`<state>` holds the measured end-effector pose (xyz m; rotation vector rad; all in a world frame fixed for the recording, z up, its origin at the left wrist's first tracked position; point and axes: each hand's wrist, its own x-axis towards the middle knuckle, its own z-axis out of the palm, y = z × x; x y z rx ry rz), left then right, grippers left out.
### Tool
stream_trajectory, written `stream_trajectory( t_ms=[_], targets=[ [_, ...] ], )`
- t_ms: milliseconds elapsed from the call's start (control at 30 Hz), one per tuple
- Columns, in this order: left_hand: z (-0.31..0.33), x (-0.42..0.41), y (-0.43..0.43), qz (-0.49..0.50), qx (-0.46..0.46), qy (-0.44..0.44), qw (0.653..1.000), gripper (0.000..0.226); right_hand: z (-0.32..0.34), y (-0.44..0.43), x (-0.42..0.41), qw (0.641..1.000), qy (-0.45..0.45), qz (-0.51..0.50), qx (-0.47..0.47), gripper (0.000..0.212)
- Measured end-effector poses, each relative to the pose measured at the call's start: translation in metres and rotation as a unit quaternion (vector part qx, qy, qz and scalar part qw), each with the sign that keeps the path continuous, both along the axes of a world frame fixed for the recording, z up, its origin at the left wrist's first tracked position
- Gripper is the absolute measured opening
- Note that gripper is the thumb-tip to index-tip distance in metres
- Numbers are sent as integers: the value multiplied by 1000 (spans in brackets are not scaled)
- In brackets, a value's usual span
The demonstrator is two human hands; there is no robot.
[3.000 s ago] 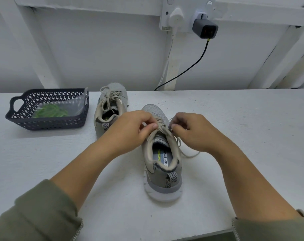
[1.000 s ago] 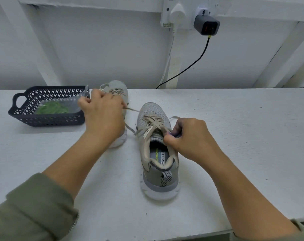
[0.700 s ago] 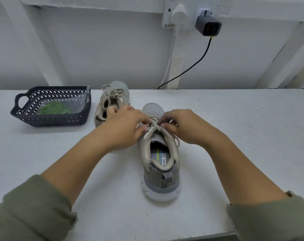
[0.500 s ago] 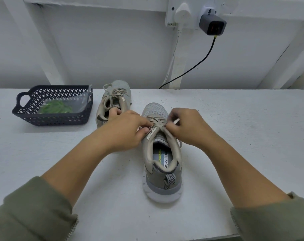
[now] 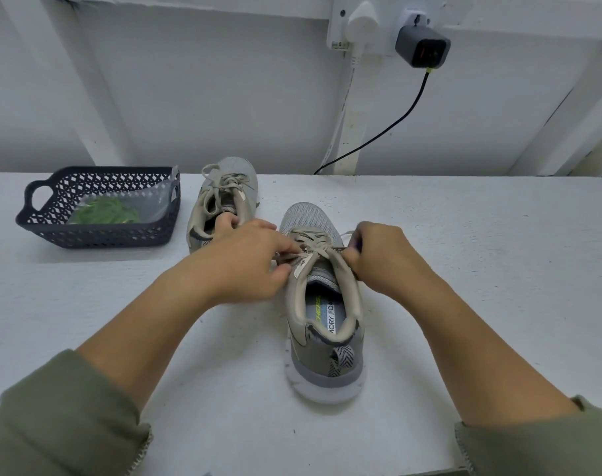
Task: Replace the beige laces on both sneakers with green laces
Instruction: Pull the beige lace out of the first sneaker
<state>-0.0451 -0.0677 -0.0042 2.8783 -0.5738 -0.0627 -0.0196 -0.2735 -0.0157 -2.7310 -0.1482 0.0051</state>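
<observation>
Currently the sneaker (image 5: 323,304) stands at frame centre, long axis toe-up, heel-down. My left hand (image 5: 248,262) pinches its beige lace (image 5: 310,240) from the left and my right hand (image 5: 378,259) from the right, both equally near. Green laces (image 5: 103,214) lie in the basket (image 5: 97,237), upper left.

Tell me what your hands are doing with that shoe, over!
Left hand and right hand both pinch the beige lace on the near sneaker. Green laces sit bagged in the basket. Nothing in the way.
</observation>
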Motion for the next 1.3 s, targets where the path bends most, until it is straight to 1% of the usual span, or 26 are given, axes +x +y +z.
stream_trajectory(
  t_ms=[67,133,167,233,300,400,433,467,500,533,600,667,700,733,800,867,900,933,1000,1033,1067,1100,1167,1233,1267,1300],
  targets=[
    [1,0,1,-4,-1,5,1000,36,3,-2,-4,998,-2,49,29,13],
    [1,0,1,-8,2,4,1000,35,12,-4,-3,989,-15,143,44,23],
    [1,1,1,-10,-1,3,1000,33,16,-3,-2,983,-20,177,32,22],
    [1,1,1,-9,-24,12,1000,37,18,-2,-1,980,-24,196,8,16],
    [2,0,0,1,-45,24,999,55,11,2,-1,986,-29,163,17,13],
    [-1,0,-2,2,-15,-7,1000,67,-3,2,0,997,-26,-21,73,9],
    [-3,0,-2,1,-9,-14,1000,68,-6,-1,0,996,-8,-75,50,11],
    [-4,0,-2,0,-7,-16,1000,69,-9,-5,0,996,7,-91,14,14],
    [-4,0,-1,-2,-9,-15,1000,69,-9,-7,-1,997,10,-73,-6,20],
    [-4,0,-1,-5,-12,-15,1000,68,-6,-8,-2,1000,-4,-26,-2,26],
    [-2,-1,0,-9,-15,-10,1000,65,4,-6,-3,993,-42,110,32,33],
    [-1,-2,0,-10,-12,-4,1000,65,12,-2,-1,978,-57,201,16,24],
    [-1,-3,-1,-11,-10,-2,1000,67,11,-2,1,976,-63,208,0,20],
    [-1,-3,-1,-13,-8,-3,1000,69,9,-4,3,979,-66,192,-14,18],
    [-1,-4,1,-13,-9,-8,1000,69,2,-9,5,992,-49,95,-64,13],
    [-1,-4,1,-13,-10,-10,1000,66,-2,-15,3,989,-6,-19,-148,13],
    [-1,-4,1,-13,-8,-9,1000,66,-2,-17,1,987,4,-36,-159,12],
    [-1,-4,1,-13,-7,-8,1000,66,1,-16,-1,991,-12,-16,-136,13],
    [-1,-5,1,-12,-8,-4,1000,67,11,-9,-4,993,-54,94,-41,29],
    [-1,-5,2,-12,-10,-3,1000,67,17,-4,-6,987,-60,148,-12,28],
    [-1,-5,2,-12,-10,-2,1000,67,20,1,-6,981,-59,185,-11,24],
    [-1,-5,2,-12,-9,-1,1000,66,18,2,-4,979,-57,192,-29,21],
    [-1,-5,3,-12,-7,3,1000,66,7,-6,2,985,-61,130,-93,19],
    [-1,-4,4,-11,0,10,1000,65,-1,-19,4,985,-27,20,-170,19],
    [-1,-4,4,-11,2,13,1000,65,-2,-24,2,984,-13,-7,-176,19],
    [-2,-3,4,-12,-1,13,1000,65,1,-24,1,989,-15,2,-145,20]
  ],
)
